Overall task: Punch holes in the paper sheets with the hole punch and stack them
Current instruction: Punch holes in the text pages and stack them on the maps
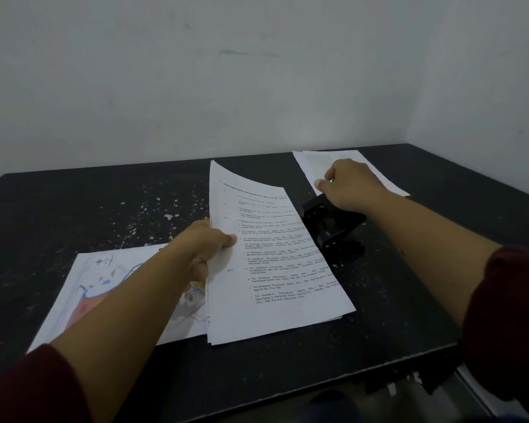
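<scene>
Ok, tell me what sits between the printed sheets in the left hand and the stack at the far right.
The black hole punch sits there on the dark table, beside the printed sheets and below the right hand reaching to the far stack, in the head view.

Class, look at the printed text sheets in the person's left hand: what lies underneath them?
Under the printed text sheets lies a colourful drawing sheet, its right part covered by them and the left hand. Anything further beneath is hidden.
</scene>
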